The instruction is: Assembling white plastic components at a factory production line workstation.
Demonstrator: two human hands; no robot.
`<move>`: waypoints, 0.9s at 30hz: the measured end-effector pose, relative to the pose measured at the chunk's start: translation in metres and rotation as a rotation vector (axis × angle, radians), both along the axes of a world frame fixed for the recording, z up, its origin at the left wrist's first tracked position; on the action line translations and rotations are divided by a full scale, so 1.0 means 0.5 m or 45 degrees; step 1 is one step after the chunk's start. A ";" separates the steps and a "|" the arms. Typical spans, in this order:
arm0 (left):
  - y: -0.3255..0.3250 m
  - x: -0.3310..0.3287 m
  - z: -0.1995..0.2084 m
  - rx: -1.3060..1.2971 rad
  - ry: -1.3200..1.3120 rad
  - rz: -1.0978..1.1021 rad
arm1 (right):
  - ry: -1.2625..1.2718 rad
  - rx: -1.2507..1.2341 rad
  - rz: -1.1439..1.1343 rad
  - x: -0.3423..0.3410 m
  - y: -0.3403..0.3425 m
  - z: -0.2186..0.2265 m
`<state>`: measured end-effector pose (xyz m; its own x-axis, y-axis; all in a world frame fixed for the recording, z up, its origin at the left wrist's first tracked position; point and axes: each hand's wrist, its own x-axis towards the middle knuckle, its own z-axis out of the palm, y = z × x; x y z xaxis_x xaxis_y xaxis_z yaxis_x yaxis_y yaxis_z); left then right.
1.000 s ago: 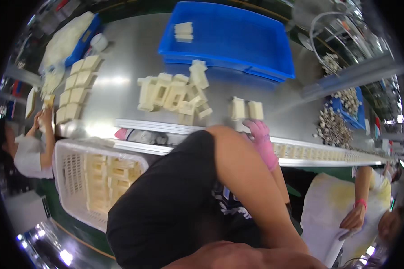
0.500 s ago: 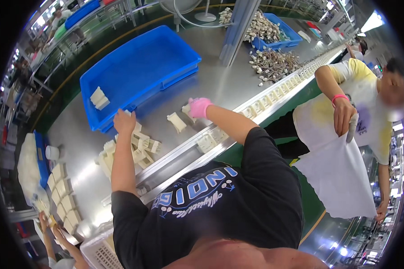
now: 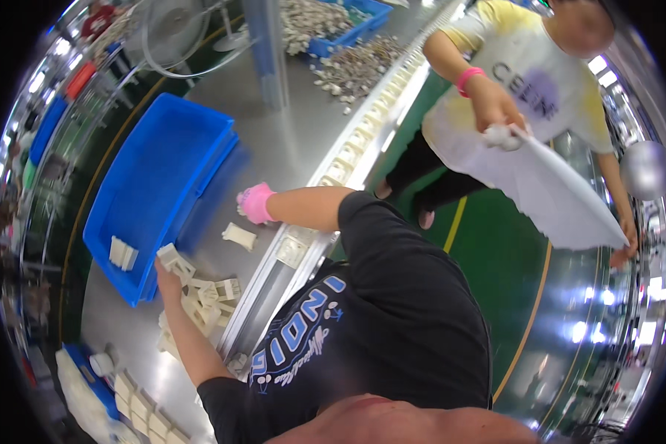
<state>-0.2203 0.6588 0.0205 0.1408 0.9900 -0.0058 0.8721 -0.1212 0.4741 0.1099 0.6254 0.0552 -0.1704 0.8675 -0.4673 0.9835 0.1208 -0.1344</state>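
Note:
My bare left hand is at the near corner of a blue bin, its fingers closed on a cream plastic housing. Below and to its right lies a loose heap of similar cream housings. My right hand, in a pink glove, hovers over the metal table farther right with its fingers curled together; whatever is in them is mostly hidden. A single cream housing lies on the table just below the right hand. Inside the bin rests a small stack of cream housings.
A rail holding a row of cream parts runs along the table's right side. Farther back are a metal post, piled wired connectors and a fan. A co-worker holds a white sheet at right.
The whole view has swung, so the table and bin sit farther left. The co-worker's white sheet has been lifted and tilted. Both my hands remain near the bin and the loose housings.

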 end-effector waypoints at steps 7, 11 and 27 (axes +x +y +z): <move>-0.074 0.098 0.154 -0.444 -1.267 0.058 | -0.019 0.076 0.063 0.024 -0.002 0.013; -0.086 0.110 0.151 -0.564 -1.752 0.337 | 0.081 0.192 0.013 0.029 -0.010 0.055; -0.252 0.338 0.174 -0.315 -1.392 0.201 | 0.893 0.932 0.140 -0.068 -0.161 0.132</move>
<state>-0.0512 0.5330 0.1073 0.0643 0.9859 -0.1545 -0.0275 0.1565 0.9873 0.0758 0.5448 0.1209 -0.2978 0.8634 0.4073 0.6899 0.4895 -0.5333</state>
